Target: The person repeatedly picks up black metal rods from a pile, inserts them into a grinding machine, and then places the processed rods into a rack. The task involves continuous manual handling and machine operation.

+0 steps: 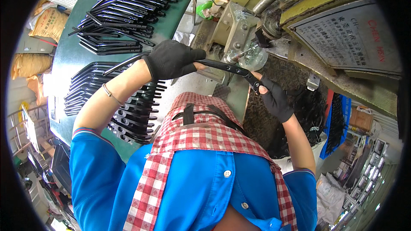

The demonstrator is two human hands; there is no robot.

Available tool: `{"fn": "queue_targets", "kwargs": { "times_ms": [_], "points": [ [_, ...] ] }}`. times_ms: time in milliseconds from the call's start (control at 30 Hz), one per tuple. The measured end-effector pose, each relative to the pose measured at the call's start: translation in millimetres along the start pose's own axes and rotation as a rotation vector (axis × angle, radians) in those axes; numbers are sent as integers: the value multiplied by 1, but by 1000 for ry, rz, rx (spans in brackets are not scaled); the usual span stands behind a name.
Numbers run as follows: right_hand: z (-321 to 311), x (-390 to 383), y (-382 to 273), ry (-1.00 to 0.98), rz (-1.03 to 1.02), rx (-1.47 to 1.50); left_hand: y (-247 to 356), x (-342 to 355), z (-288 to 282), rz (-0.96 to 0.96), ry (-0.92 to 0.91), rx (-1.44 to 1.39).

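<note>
Both my hands wear black gloves with bare fingertips. A long, bent black metal bar [227, 66] with holes runs between them in front of the machine. My left hand [172, 60] is wrapped round its middle, and its thinner end sticks out to the left over the table. My right hand [274, 98] grips the wider right end, the thumb pressed near a hole. Just beyond the bar is the machine's metal work head [239, 53], with a clear plastic piece [254, 57] beside it. The bar's contact with the machine cannot be made out.
On the green table [75, 21] to the left lie a heap of similar black bars [128, 8] and a neat row of them [92, 87]. The machine's body [342, 38] overhangs at upper right. A blue crate [338, 122] stands beyond my right hand; sacks [48, 23] sit at far left.
</note>
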State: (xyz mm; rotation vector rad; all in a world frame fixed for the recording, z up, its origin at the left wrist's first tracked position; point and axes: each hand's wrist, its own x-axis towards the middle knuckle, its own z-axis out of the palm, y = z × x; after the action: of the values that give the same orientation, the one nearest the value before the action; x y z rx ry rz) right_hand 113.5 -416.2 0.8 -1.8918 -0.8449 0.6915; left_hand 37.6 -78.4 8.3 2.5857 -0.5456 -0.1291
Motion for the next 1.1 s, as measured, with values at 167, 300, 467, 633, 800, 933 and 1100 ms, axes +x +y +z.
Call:
{"fn": "queue_targets", "kwargs": {
  "times_ms": [167,300,467,633,800,933,1100],
  "points": [
    [-1,6,-29,79,-118,-611,3,-2,-9,47,-81,157],
    [5,14,-27,41,36,-559,23,9,-17,44,-130,268],
    [5,18,-31,91,64,-561,26,13,-18,2,-155,273],
    [-3,27,-55,124,-49,-983,16,16,-10,-43,-138,161],
    [-14,32,-60,114,-32,-989,15,28,-10,-83,-187,57],
    [-22,40,-53,230,-96,-949,9,39,-15,25,-84,51],
    [-27,55,-34,371,-220,-813,-3,60,-27,-25,-124,96]
  ]
}}
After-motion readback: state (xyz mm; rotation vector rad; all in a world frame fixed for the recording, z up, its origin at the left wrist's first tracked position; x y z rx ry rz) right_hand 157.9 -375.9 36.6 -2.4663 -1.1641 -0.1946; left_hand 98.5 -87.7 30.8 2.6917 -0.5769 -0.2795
